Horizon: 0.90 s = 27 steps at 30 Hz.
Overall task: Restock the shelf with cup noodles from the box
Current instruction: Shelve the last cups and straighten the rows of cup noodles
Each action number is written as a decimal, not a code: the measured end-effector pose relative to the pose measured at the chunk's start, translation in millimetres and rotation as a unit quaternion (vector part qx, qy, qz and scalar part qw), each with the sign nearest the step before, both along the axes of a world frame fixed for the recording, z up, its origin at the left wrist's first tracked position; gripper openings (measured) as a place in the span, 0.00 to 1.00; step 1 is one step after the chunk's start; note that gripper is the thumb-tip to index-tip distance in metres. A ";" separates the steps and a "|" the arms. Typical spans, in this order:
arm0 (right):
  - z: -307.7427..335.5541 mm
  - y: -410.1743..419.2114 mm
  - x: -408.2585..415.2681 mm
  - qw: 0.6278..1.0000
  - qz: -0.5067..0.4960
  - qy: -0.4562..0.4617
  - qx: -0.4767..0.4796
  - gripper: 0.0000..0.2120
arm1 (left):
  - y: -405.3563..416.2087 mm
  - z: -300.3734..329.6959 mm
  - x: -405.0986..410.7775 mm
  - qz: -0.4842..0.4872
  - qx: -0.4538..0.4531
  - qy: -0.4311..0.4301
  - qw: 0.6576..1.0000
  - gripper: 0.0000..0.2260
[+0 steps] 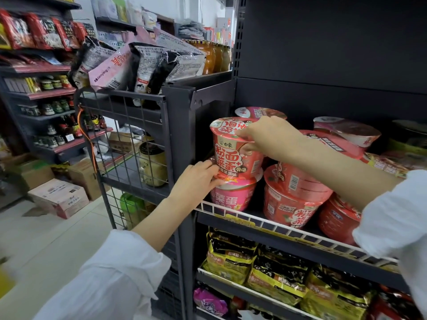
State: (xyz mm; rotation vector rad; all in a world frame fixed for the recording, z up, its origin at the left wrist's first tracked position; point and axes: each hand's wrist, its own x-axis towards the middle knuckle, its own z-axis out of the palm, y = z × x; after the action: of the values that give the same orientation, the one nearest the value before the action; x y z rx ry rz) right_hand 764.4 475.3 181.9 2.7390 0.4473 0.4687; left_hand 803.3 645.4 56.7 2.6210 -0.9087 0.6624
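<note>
A red cup of noodles [233,155] stands stacked on a pink cup [231,197] at the left end of the dark shelf [272,224]. My right hand [263,137] grips the red cup's rim and lid from the right. My left hand [196,183] presses against the lid edge of the pink cup below, fingers curled on it. More red cups [293,197] stand and lean to the right, others lie behind them. No box is in view.
A white wire rail [300,232] fronts the shelf. Yellow and black noodle packets [272,269] fill the shelf below. A wire basket rack [129,125] with snack bags stands on the left. Cardboard cartons [59,197] sit on the floor beyond it.
</note>
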 end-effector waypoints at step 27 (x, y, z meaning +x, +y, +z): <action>-7.0 -16.2 -1.4 0.968 0.035 0.065 0.241 0.20 | -7.6 7.8 -12.2 0.037 -0.055 0.116 0.991 0.18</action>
State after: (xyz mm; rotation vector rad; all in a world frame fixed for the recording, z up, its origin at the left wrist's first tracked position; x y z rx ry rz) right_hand 763.0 459.1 174.8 3.2470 0.5223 0.4656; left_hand 791.2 637.8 64.5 2.5745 -0.6887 0.4017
